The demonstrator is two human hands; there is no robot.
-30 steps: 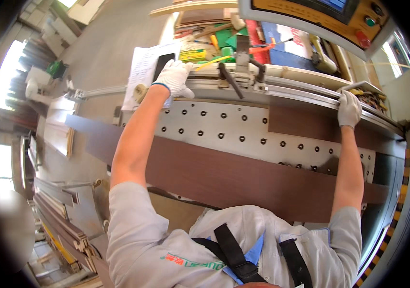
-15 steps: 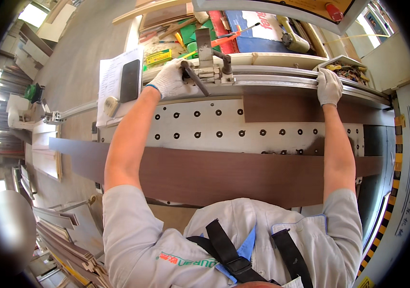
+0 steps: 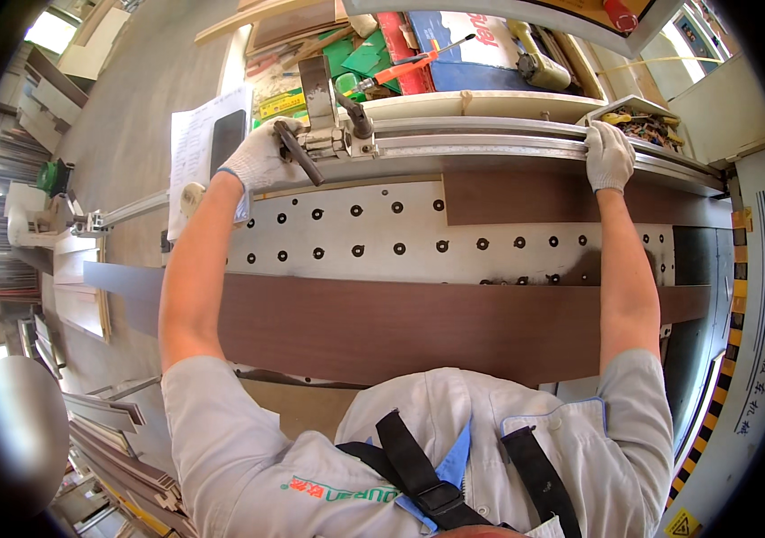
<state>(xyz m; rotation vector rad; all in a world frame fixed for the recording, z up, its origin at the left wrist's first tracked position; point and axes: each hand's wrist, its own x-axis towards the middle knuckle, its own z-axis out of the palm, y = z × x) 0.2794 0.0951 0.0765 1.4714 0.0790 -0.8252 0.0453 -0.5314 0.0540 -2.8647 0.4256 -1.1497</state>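
Touching dark lever point(image 3: 300, 157) of metal stop point(image 3: 327, 142), gloved left hand point(image 3: 261, 158) sat at its left; fingertips partly hidden, couldn't tell if closed. Gloved right hand point(image 3: 611, 155) gripped aluminium rail point(image 3: 481, 134), fingers curled over. Stop sat on rail, left of short brown panel point(image 3: 526, 199). Long brown board point(image 3: 418, 325) lay across dotted metal table point(image 3: 337, 235). Phone point(image 3: 228, 136) lay on white paper point(image 3: 187, 143), near left hand. Orange-handled screwdriver point(image 3: 405, 68) lay beyond rail.
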